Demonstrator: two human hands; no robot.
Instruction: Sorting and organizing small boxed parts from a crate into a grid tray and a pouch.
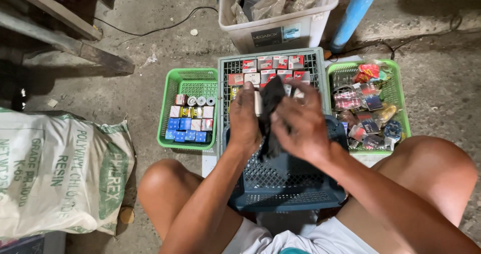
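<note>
I see my left hand (244,118) and right hand (300,123) each with a grip clamped on a black cloth (271,114), held above the dark blue basket (285,184), near the grey crate (270,66).

My head camera looks steeply down from close above my knees, facing the far concrete floor (150,13); no second view.
</note>
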